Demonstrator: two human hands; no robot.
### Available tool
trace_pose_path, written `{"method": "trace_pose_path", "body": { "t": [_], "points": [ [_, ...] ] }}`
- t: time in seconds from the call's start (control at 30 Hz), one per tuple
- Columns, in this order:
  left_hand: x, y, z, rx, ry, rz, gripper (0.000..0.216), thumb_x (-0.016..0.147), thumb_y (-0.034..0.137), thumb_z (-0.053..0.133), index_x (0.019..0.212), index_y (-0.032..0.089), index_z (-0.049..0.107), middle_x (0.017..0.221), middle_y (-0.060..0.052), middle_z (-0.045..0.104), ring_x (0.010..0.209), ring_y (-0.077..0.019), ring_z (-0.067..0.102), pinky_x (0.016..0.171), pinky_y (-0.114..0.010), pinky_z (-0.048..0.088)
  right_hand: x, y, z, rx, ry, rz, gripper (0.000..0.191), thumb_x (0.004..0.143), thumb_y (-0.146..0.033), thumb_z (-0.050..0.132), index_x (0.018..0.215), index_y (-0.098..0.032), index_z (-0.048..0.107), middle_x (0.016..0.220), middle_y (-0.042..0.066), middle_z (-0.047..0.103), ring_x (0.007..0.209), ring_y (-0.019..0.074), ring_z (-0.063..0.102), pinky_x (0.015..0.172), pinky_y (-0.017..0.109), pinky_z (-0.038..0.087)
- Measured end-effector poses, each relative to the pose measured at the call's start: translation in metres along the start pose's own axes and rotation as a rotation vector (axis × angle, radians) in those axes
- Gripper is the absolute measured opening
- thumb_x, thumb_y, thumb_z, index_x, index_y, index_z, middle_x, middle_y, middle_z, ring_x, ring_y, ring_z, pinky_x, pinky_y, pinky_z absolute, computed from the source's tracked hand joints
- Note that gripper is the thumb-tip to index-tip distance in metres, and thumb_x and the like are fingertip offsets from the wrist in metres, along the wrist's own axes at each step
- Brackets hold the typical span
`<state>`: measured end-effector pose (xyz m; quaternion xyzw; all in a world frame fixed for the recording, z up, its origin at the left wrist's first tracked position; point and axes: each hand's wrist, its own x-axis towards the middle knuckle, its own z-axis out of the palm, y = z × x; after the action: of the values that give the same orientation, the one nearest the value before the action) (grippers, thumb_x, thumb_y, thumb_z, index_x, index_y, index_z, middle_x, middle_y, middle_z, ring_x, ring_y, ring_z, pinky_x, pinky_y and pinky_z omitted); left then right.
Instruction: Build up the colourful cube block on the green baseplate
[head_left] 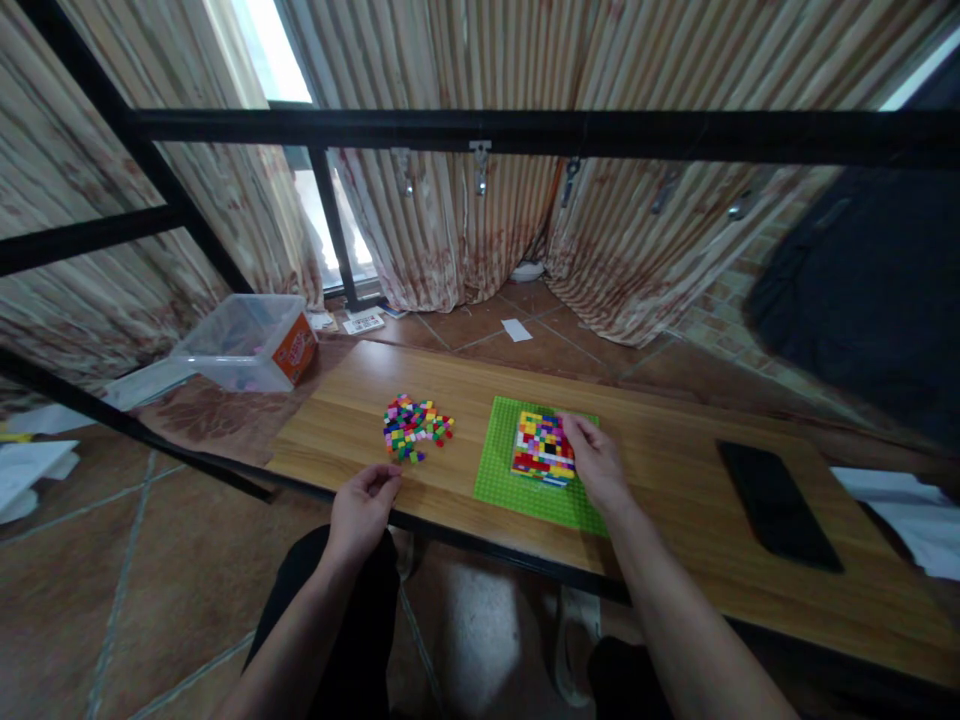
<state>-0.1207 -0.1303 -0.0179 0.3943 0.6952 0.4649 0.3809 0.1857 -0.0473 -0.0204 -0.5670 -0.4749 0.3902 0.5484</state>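
A square structure of multicoloured toy building bricks (541,445) stands on a green studded baseplate (499,490). My right hand (596,460) is at its right side, with closed fingers at the upper right edge; whether a single small brick is between the fingertips cannot be seen. My left hand (365,505) is over the table's front edge, just below a loose pile of small coloured bricks (409,425). Its fingers are curled, thumb and forefinger together, and anything between them is too small to make out.
The long wooden table (660,480) carries a black flat phone-like slab (778,505) at right. A clear plastic bin (244,345) with an orange label stands beyond the left end. A black metal bar (480,130) crosses above, before curtains (450,230). White papers (900,515) lie at far right.
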Motion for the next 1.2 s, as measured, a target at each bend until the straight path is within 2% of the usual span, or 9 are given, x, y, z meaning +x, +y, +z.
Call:
{"method": "trace_pose_path", "body": {
  "t": [0.17, 0.3, 0.43, 0.53, 0.7, 0.87, 1.0, 1.1, 1.2],
  "points": [
    [-0.005, -0.003, 0.002, 0.037, 0.008, 0.031, 0.031, 0.07, 0.039, 0.064, 0.088, 0.015, 0.068, 0.068, -0.002, 0.066, 0.058, -0.015, 0.057, 0.056, -0.025, 0.043, 0.001, 0.001, -0.016, 0.05, 0.196, -0.021, 0.052, 0.08, -0.064, 0.055, 0.099, -0.018, 0.071, 0.098, 0.01, 0.074, 0.094, 0.0233, 0.068, 0.083, 0.039, 0.051],
    [-0.014, 0.005, 0.007, 0.304, 0.07, 0.155, 0.024, 0.078, 0.033, 0.058, 0.093, 0.017, 0.069, 0.082, -0.006, 0.07, 0.073, -0.0196, 0.064, 0.069, -0.029, 0.048, -0.004, -0.01, -0.023, -0.051, 0.393, -0.169, 0.041, 0.082, -0.055, 0.06, 0.093, -0.018, 0.071, 0.091, 0.009, 0.073, 0.087, 0.0225, 0.069, 0.085, 0.041, 0.051],
    [-0.011, 0.016, 0.015, 0.555, 0.091, 0.271, 0.028, 0.082, 0.027, 0.055, 0.107, 0.019, 0.065, 0.097, -0.008, 0.069, 0.087, -0.022, 0.065, 0.078, -0.032, 0.047, -0.019, -0.028, -0.016, -0.14, 0.383, -0.352, 0.036, 0.085, -0.049, 0.06, 0.091, -0.016, 0.072, 0.088, 0.01, 0.073, 0.082, 0.023, 0.069, 0.081, 0.04, 0.053],
    [-0.003, 0.021, 0.02, 0.672, 0.052, 0.33, 0.027, 0.084, 0.025, 0.054, 0.109, 0.021, 0.064, 0.104, -0.008, 0.067, 0.091, -0.0227, 0.065, 0.078, -0.032, 0.047, -0.03, -0.036, -0.007, -0.16, 0.314, -0.417, 0.03, 0.086, -0.046, 0.06, 0.089, -0.018, 0.072, 0.087, 0.008, 0.073, 0.079, 0.0216, 0.068, 0.078, 0.039, 0.053],
    [0.005, 0.023, 0.024, 0.793, -0.024, 0.347, 0.021, 0.087, 0.02, 0.048, 0.097, 0.022, 0.066, 0.107, -0.009, 0.064, 0.089, -0.0239, 0.065, 0.074, -0.033, 0.046, -0.038, -0.04, -0.001, -0.194, 0.217, -0.493, 0.023, 0.088, -0.039, 0.059, 0.086, -0.02, 0.072, 0.084, 0.005, 0.071, 0.078, 0.0191, 0.066, 0.077, 0.035, 0.051],
    [0.003, 0.021, 0.025, 0.563, -0.035, 0.439, 0.018, 0.088, 0.019, 0.049, 0.099, 0.019, 0.063, 0.108, -0.01, 0.063, 0.092, -0.022, 0.064, 0.079, -0.033, 0.048, -0.047, -0.045, 0.008, -0.201, 0.122, -0.502, 0.022, 0.088, -0.038, 0.058, 0.086, -0.02, 0.071, 0.087, 0.005, 0.071, 0.08, 0.0193, 0.066, 0.077, 0.033, 0.051],
    [-0.014, 0.02, 0.038, 0.269, -0.081, 0.537, 0.016, 0.088, 0.022, 0.052, 0.101, 0.019, 0.061, 0.107, -0.008, 0.064, 0.092, -0.019, 0.064, 0.08, -0.031, 0.049, -0.073, -0.047, 0.035, -0.149, -0.179, -0.275, 0.024, 0.087, -0.042, 0.059, 0.094, -0.022, 0.071, 0.088, 0.004, 0.071, 0.076, 0.0176, 0.065, 0.072, 0.031, 0.051],
    [-0.034, 0.022, 0.05, 0.062, -0.153, 0.452, 0.016, 0.087, 0.023, 0.055, 0.102, 0.019, 0.058, 0.092, -0.005, 0.067, 0.082, -0.017, 0.066, 0.076, -0.029, 0.051, -0.092, -0.046, 0.056, -0.051, -0.36, -0.1, 0.029, 0.085, -0.042, 0.062, 0.104, -0.021, 0.068, 0.082, 0.002, 0.069, 0.072, 0.0164, 0.063, 0.067, 0.029, 0.049],
    [-0.05, 0.029, 0.057, -0.085, -0.239, 0.375, 0.013, 0.084, 0.021, 0.061, 0.097, 0.019, 0.059, 0.09, -0.003, 0.069, 0.083, -0.0163, 0.067, 0.077, -0.027, 0.052, -0.101, -0.045, 0.065, 0.045, -0.416, -0.01, 0.023, 0.081, -0.039, 0.065, 0.094, -0.021, 0.07, 0.08, 0.002, 0.07, 0.072, 0.0165, 0.062, 0.067, 0.028, 0.049]
  ]
}}
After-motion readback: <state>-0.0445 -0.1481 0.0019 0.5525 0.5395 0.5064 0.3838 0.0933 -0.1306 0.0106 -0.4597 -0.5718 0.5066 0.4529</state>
